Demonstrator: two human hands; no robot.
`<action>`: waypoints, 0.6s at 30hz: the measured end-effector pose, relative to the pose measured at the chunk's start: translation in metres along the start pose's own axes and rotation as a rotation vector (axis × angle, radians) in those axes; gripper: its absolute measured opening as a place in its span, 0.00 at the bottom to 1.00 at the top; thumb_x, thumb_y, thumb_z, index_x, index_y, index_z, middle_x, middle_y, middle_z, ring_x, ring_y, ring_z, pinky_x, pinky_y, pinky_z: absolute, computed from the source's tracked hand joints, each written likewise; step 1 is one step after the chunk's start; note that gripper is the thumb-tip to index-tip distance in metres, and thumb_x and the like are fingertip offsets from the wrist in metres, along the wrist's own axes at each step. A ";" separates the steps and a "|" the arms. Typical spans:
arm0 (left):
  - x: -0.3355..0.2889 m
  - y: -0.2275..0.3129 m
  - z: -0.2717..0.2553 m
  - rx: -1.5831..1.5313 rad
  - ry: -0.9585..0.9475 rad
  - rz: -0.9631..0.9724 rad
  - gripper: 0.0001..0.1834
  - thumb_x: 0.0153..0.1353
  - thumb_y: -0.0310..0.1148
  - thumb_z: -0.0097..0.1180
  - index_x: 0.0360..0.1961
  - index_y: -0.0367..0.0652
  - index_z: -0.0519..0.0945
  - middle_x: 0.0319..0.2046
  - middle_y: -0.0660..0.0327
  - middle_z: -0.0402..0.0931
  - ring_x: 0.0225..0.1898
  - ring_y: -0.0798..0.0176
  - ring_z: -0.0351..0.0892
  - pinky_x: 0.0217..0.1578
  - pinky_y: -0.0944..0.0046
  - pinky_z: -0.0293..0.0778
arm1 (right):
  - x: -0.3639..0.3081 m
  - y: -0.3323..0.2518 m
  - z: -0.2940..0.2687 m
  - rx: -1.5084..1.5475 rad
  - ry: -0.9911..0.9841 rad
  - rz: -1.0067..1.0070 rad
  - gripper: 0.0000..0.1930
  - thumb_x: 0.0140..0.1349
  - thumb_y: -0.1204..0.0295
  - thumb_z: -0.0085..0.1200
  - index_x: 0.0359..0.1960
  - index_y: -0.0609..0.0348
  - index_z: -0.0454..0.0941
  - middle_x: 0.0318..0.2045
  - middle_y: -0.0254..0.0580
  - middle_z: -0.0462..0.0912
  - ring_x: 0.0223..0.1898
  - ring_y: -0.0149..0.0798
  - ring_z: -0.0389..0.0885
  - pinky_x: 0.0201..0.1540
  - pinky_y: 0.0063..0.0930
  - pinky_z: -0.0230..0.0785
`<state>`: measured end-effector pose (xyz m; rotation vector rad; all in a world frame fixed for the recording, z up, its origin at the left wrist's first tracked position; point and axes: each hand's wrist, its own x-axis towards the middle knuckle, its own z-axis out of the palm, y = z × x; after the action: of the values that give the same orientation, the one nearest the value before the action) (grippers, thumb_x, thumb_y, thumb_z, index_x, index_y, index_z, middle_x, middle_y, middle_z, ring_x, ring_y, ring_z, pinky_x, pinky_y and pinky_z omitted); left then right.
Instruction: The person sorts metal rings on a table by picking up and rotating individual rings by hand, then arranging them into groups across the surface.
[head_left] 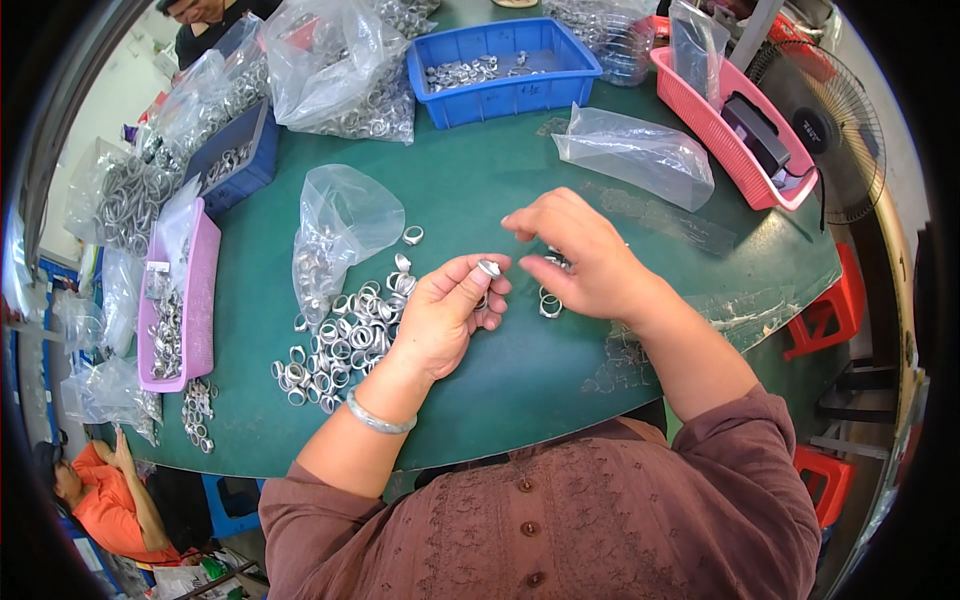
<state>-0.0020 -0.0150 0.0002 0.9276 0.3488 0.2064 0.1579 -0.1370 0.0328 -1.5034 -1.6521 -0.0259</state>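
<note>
My left hand (440,310) pinches a silver-coloured ring (489,268) between thumb and fingers, its top facing up. Just to the right, my right hand (590,262) hovers with thumb and forefinger apart and nothing visible between them. Below its fingers a few rings (549,304) lie on the table, partly hidden by the hand. A large heap of similar rings (345,345) spreads to the left of my left wrist, which wears a pale bangle. One single ring (413,235) lies apart, beyond the heap.
An open clear bag (350,205) with rings lies behind the heap on the green table (480,180). A pink basket (208,300) stands left, a blue tray (505,100) at the back, another pink basket (690,85) and a fan (815,130) at right. Two people are nearby.
</note>
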 end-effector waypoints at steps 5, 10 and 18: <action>0.000 0.000 -0.001 0.040 0.021 -0.007 0.13 0.67 0.33 0.50 0.48 0.37 0.76 0.34 0.61 0.77 0.31 0.69 0.74 0.30 0.70 0.70 | -0.003 0.012 -0.009 -0.121 -0.006 0.044 0.14 0.48 0.85 0.52 0.38 0.60 0.77 0.35 0.40 0.75 0.41 0.47 0.72 0.45 0.37 0.64; 0.002 0.009 -0.002 -0.083 0.031 -0.064 0.17 0.62 0.28 0.47 0.52 0.34 0.73 0.41 0.54 0.77 0.38 0.61 0.78 0.34 0.65 0.77 | -0.009 0.015 -0.019 -0.232 -0.317 0.130 0.07 0.48 0.74 0.57 0.30 0.60 0.81 0.40 0.41 0.75 0.50 0.44 0.67 0.53 0.38 0.58; 0.002 0.008 -0.009 -0.140 0.061 -0.112 0.17 0.61 0.30 0.48 0.50 0.34 0.74 0.36 0.57 0.77 0.34 0.63 0.77 0.29 0.68 0.74 | -0.012 0.010 -0.015 -0.395 -0.445 0.168 0.11 0.43 0.71 0.61 0.31 0.60 0.80 0.43 0.42 0.75 0.52 0.45 0.67 0.55 0.40 0.57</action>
<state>-0.0035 -0.0032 0.0012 0.7623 0.4358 0.1548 0.1728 -0.1514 0.0298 -2.0580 -1.9397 0.0852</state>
